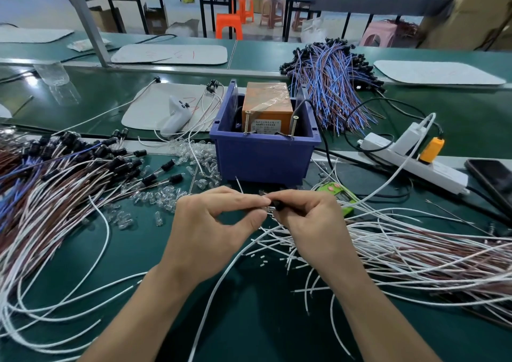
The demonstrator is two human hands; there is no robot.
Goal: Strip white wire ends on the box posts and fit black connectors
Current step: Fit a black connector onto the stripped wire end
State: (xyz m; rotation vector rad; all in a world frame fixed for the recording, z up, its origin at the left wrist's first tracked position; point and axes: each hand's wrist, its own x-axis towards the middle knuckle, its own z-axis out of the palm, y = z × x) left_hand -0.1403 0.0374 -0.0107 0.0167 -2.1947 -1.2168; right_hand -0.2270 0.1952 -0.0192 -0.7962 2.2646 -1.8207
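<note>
Head view: left hand [213,217] and right hand [304,217] pinch black connector [278,206]

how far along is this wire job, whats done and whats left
Done: a large pile of fitted wires with black ends lies at left. In hand: the right hand pinches a black connector against a thin wire end pinched by the left hand, in front of the blue box. Left: a big heap of white wires without connectors at right, so much looks undone.
</note>
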